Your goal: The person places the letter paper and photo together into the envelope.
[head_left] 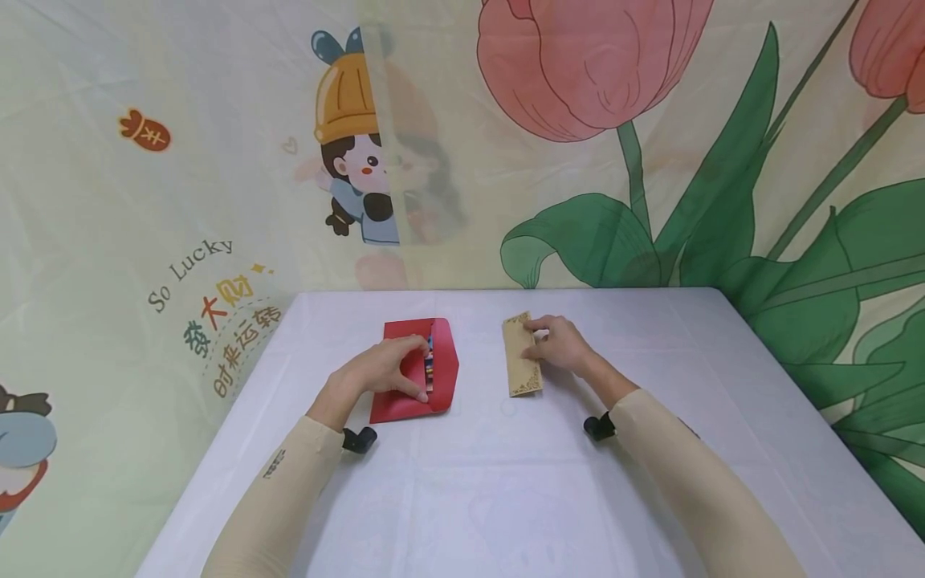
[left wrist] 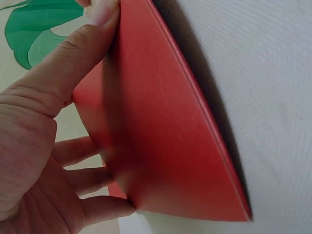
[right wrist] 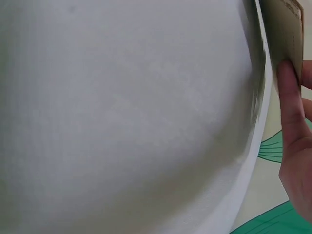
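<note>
On the finely ribbed white cloth-covered table (head_left: 470,498), the left hand (head_left: 377,366) pinches a smooth red paper envelope (head_left: 396,408) between thumb and fingers, bowing its mouth so that a multicoloured strip (head_left: 429,371) shows beside the tapered flap. Light, even pressure should keep the mouth apart without creasing. Apart from it, the right hand (head_left: 564,343) pinches the right edge of a narrow tan paper card (head_left: 520,365) with ornate brown corners; a loose edge grip should spare it bending. Beyond hangs a tulip-printed backdrop (head_left: 448,265).

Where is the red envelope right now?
In the head view, the red envelope is on the white table, left of the tan paper, gripped by the left hand.
</note>
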A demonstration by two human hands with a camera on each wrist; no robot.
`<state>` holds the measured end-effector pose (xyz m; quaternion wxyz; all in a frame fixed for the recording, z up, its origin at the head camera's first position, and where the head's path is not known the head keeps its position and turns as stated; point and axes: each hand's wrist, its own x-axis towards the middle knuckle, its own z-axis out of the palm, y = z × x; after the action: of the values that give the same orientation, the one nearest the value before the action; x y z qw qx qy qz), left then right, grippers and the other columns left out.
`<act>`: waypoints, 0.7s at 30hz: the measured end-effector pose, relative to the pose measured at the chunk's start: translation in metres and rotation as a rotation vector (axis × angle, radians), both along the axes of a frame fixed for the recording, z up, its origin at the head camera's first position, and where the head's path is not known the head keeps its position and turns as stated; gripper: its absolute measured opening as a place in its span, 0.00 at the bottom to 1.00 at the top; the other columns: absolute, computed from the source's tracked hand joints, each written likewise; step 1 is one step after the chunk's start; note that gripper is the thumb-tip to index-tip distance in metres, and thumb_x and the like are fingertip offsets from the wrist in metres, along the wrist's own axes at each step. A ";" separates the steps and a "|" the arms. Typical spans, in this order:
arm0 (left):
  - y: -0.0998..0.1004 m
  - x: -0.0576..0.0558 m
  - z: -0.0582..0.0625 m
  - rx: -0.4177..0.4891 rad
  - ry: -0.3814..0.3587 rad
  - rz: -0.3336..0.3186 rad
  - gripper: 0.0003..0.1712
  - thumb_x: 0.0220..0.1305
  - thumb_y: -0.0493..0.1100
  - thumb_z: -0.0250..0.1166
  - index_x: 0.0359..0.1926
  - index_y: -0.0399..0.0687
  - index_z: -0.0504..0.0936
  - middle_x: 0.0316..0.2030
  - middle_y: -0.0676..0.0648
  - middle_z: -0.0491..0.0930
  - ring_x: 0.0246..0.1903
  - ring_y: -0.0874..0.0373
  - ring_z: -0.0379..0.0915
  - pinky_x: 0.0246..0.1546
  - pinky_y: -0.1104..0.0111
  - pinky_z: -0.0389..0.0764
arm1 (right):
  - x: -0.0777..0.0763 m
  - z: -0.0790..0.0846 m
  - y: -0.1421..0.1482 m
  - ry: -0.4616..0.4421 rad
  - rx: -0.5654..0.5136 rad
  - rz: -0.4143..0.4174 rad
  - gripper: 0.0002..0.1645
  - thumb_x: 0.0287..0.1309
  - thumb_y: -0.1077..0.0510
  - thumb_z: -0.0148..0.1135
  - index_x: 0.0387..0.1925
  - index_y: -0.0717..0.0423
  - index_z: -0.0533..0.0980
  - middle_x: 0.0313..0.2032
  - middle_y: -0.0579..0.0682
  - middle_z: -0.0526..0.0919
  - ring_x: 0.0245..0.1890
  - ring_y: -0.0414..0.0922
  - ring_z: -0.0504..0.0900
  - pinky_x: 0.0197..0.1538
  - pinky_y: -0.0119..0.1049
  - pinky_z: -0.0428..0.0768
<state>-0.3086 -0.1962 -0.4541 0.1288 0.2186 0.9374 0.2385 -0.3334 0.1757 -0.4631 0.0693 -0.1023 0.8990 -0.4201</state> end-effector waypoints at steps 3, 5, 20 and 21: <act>0.000 0.000 0.000 0.001 0.001 -0.005 0.47 0.42 0.66 0.85 0.62 0.61 0.75 0.59 0.54 0.74 0.62 0.54 0.67 0.47 0.58 0.88 | -0.001 0.001 0.000 0.032 0.005 -0.013 0.40 0.56 0.57 0.79 0.69 0.60 0.74 0.70 0.63 0.73 0.47 0.50 0.83 0.53 0.43 0.82; -0.001 0.000 0.000 -0.001 0.003 -0.010 0.47 0.42 0.66 0.84 0.62 0.61 0.75 0.58 0.54 0.74 0.62 0.54 0.67 0.48 0.58 0.87 | -0.002 0.002 -0.001 0.057 0.009 -0.012 0.40 0.56 0.57 0.79 0.69 0.60 0.74 0.70 0.62 0.74 0.42 0.47 0.83 0.49 0.39 0.81; 0.000 0.000 0.001 -0.001 0.001 -0.008 0.48 0.41 0.67 0.84 0.62 0.60 0.75 0.58 0.54 0.74 0.61 0.54 0.67 0.48 0.58 0.87 | 0.005 0.016 -0.021 0.033 -0.206 0.065 0.38 0.59 0.61 0.76 0.70 0.59 0.74 0.66 0.57 0.77 0.29 0.43 0.85 0.34 0.34 0.86; 0.000 0.000 0.001 -0.002 0.001 -0.006 0.48 0.41 0.67 0.85 0.62 0.60 0.75 0.58 0.55 0.74 0.61 0.54 0.67 0.48 0.59 0.87 | 0.005 0.017 -0.023 0.031 -0.212 0.069 0.37 0.59 0.62 0.75 0.70 0.58 0.74 0.66 0.56 0.77 0.29 0.43 0.85 0.36 0.37 0.87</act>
<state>-0.3084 -0.1961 -0.4533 0.1293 0.2215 0.9371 0.2368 -0.3279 0.1523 -0.4458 0.0586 -0.1466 0.8465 -0.5085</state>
